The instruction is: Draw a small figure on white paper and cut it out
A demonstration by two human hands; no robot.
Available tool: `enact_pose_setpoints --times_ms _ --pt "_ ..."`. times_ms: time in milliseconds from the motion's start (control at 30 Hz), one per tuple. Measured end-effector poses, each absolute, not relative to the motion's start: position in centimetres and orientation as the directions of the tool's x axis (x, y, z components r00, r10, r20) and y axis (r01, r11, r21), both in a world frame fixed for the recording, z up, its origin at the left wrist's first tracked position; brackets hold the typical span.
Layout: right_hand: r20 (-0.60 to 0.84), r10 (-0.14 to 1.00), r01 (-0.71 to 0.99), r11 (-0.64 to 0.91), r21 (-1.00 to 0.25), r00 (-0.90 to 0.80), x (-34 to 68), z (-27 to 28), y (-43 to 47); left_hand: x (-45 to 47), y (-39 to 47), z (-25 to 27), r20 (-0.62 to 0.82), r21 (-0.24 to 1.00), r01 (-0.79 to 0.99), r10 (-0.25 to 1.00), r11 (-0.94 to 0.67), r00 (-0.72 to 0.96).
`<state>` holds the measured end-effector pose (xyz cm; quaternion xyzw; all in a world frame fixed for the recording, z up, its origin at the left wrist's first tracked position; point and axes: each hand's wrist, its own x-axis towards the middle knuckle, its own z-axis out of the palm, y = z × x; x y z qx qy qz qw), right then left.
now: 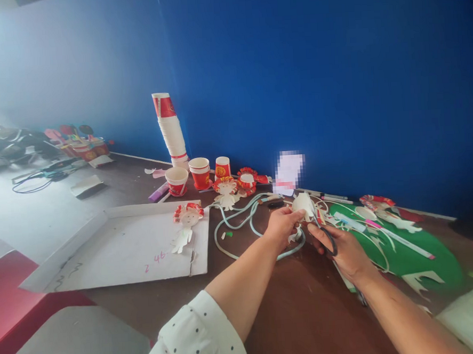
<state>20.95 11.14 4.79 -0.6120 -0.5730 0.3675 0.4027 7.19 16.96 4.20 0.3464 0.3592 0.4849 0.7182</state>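
Note:
My left hand (283, 228) pinches a white paper piece (303, 205), holding it up above the brown table. My right hand (343, 250) grips a pair of scissors with black handles (330, 240); the blades meet the right edge of the paper. How far the blades are apart cannot be made out. Under and left of my hands runs a looped pale-blue cord (239, 217). Nearby lie figures cut from paper cups, such as one white figure with a red curled fringe (226, 192), and another paper figure (190, 217) on the cardboard tray.
A white cardboard tray (117, 259) lies at the left. Behind it stand a tall cup stack (172, 135) and several red-and-white cups (200, 174) near the blue wall. Right of my hands, a green sheet (433, 250) carries paper scraps and a marker (400, 239).

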Motion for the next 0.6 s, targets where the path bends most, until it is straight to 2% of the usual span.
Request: enact_pose_setpoints --times_ms 233,600 --pt "0.019 0.997 0.38 -0.011 -0.925 0.077 20.8 4.8 11.1 7.2 17.0 4.2 -0.176 0.85 -0.447 0.95 0.279 0.257" --pt "0.012 0.998 0.431 -0.016 -0.902 0.061 20.1 5.9 10.5 7.2 16.7 4.5 -0.163 0.841 -0.467 0.952 0.272 0.26"
